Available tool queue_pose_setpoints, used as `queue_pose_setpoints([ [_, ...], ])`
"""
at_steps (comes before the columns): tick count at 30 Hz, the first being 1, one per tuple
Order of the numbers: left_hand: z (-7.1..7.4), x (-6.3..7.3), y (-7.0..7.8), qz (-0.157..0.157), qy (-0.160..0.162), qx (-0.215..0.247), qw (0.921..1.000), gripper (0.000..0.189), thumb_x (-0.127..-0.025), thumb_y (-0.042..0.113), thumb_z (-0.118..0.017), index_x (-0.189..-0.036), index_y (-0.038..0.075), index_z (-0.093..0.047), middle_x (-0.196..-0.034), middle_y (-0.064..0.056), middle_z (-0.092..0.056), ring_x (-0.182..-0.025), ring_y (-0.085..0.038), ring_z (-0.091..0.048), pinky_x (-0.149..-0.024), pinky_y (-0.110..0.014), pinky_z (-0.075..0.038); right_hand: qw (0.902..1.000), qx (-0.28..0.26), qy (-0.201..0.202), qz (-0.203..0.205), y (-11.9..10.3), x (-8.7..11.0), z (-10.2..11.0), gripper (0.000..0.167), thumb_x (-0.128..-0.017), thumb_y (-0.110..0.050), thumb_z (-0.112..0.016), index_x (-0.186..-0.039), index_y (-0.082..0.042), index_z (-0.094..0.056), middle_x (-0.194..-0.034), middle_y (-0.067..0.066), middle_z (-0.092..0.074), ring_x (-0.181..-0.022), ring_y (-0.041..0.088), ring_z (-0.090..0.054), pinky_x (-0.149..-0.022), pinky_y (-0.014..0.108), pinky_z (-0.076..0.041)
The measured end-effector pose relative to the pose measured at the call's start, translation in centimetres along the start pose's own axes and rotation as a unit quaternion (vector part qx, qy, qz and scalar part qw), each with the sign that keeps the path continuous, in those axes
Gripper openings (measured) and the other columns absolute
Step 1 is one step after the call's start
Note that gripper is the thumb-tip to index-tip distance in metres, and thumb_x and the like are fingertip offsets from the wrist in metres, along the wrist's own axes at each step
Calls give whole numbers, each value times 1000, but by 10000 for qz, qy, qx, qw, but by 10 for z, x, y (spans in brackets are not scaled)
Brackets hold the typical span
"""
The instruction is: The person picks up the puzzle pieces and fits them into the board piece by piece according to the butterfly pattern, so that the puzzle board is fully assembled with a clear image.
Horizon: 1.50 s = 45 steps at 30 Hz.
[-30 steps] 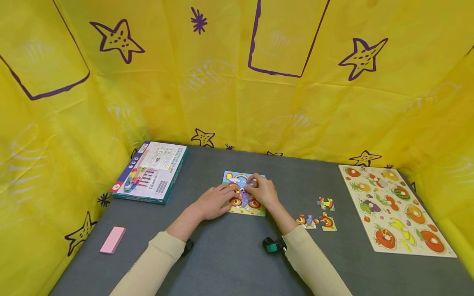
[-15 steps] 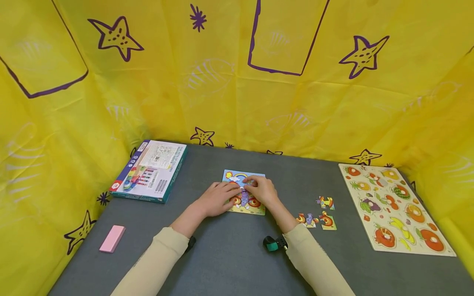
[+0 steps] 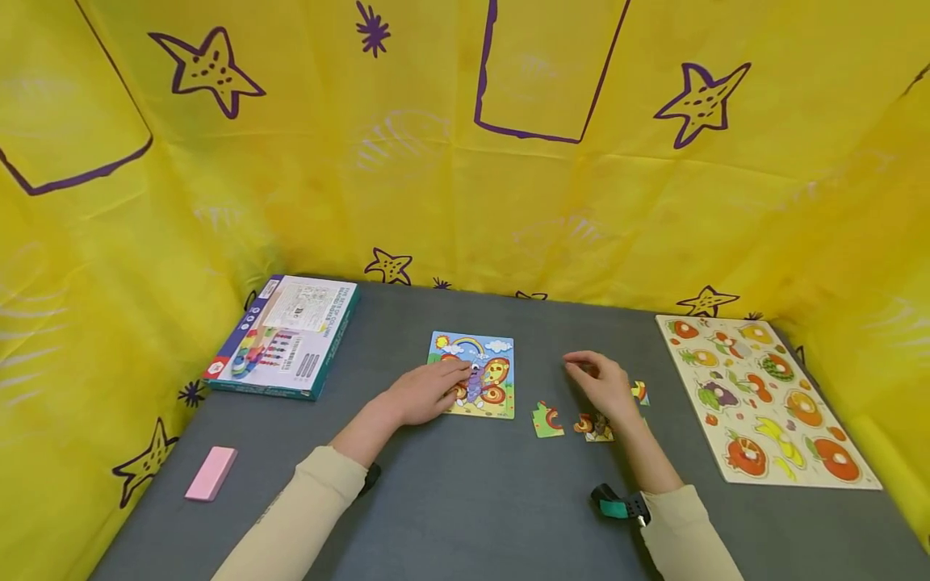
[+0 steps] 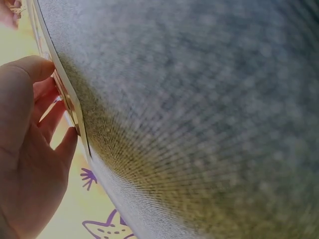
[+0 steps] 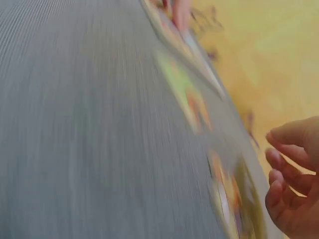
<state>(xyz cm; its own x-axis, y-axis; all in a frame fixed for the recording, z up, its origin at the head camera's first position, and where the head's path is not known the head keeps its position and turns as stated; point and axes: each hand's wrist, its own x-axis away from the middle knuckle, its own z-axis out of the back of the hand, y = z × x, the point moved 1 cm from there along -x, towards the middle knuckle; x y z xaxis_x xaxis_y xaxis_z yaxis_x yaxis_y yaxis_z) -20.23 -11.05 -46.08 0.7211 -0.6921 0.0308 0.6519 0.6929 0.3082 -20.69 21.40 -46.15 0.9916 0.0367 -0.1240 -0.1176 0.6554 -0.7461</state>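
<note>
A square butterfly jigsaw puzzle (image 3: pixel 496 395) lies on the dark grey table, with a sun, a rainbow and clouds along its top. My left hand (image 3: pixel 425 393) rests on its left side, thumb at the near edge in the left wrist view, and covers part of the left wing. My right hand (image 3: pixel 603 387) hovers to the right of the puzzle with loosely bent fingers and nothing between them. Close below it lie a green jigsaw piece (image 3: pixel 547 420) and a red-and-brown piece (image 3: pixel 597 428). A yellow-and-red piece (image 3: pixel 640 392) shows partly behind the right hand.
A board of fruit pictures (image 3: pixel 770 403) lies at the right. At the back left is a flat boxed toy (image 3: pixel 283 339), and a pink block (image 3: pixel 211 474) sits nearer on the left. Yellow printed cloth (image 3: pixel 436 202) hangs behind and at both sides.
My right hand has left the puzzle and moved right, over the loose pieces, uncovering the puzzle's right side and the green piece. My left hand has stayed on the puzzle.
</note>
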Motion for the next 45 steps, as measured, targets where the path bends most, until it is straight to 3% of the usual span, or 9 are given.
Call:
queue_pose_setpoints([
  [2, 1, 2, 0, -17, -17, 92, 10000, 50, -101, 20, -52, -148, 7, -42, -153, -8, -38, -142, -24, -31, -113, -42, -28, 9990, 345, 285, 52, 16, 7, 16, 25, -93, -20, -67, -114, -6, -71, -106, 15, -67, -83, 27, -61, -73, 39, -45],
  [5, 2, 4, 0, -79, -6, 179, 9998, 50, -101, 19, -52, -148, 6, -42, -154, -9, -38, -142, -26, -31, -113, -43, -28, 9956, 800, 490, -43, 32, 18, 40, 35, -90, -19, -70, -118, 2, -66, -114, 26, -60, -100, 39, -57, -86, 50, -42],
  [10, 3, 5, 0, -84, -35, 335, 9994, 50, -101, 17, -51, -148, 5, -42, -154, -10, -37, -143, -27, -29, -113, -44, -27, 9905, 1241, 172, -559, 44, 31, 64, 61, -85, -27, -75, -124, 16, -54, -123, 39, -50, -118, 53, -42, -99, 61, -32],
  [15, 2, 4, 0, -30, -84, 393, 9992, 50, -101, 19, -51, -149, 8, -41, -155, -8, -35, -144, -26, -28, -114, -43, -26, 9893, 1220, -86, -793, 50, 34, 68, 66, -84, -28, -78, -122, 19, -52, -120, 41, -50, -114, 54, -46, -95, 60, -37],
  [20, 1, 4, -1, -117, -18, 441, 9990, 50, -101, 19, -51, -149, 7, -42, -155, -8, -36, -143, -26, -28, -114, -44, -26, 9908, 858, 62, -1048, 47, 33, 64, 62, -84, -25, -77, -123, 12, -47, -113, 33, -57, -95, 39, -57, -75, 42, -46],
  [27, 3, 4, 0, -171, 12, 536, 9984, 49, -101, 17, -51, -148, 6, -43, -154, -9, -37, -143, -27, -30, -113, -44, -26, 9943, 114, 553, -905, 28, 22, 39, 38, -92, -27, -70, -120, -4, -58, -92, 15, -73, -70, 15, -67, -58, 22, -45],
  [33, 2, 5, -2, -89, -16, 504, 9987, 50, -101, 18, -51, -148, 8, -42, -155, -7, -36, -143, -25, -29, -114, -42, -26, 9915, -984, 22, -849, -5, 8, -4, 35, -93, -29, -69, -121, -9, -62, -86, 8, -74, -76, 19, -69, -64, 23, -47],
  [40, 0, 4, -3, -44, -74, 497, 9987, 50, -101, 18, -49, -150, 8, -40, -155, -6, -35, -144, -24, -28, -114, -42, -25, 9859, -1280, -276, -1038, -32, -3, -45, 26, -94, -30, -66, -114, -12, -67, -88, 2, -74, -73, 16, -60, -66, 28, -43],
  [45, 1, 4, -3, 41, -157, 476, 9987, 51, -102, 19, -49, -151, 9, -38, -156, -5, -33, -145, -23, -26, -115, -41, -24, 9786, -1751, -350, -1026, -43, -8, -66, 22, -93, -23, -68, -108, -6, -70, -90, 7, -72, -64, 15, -62, -61, 25, -52],
])
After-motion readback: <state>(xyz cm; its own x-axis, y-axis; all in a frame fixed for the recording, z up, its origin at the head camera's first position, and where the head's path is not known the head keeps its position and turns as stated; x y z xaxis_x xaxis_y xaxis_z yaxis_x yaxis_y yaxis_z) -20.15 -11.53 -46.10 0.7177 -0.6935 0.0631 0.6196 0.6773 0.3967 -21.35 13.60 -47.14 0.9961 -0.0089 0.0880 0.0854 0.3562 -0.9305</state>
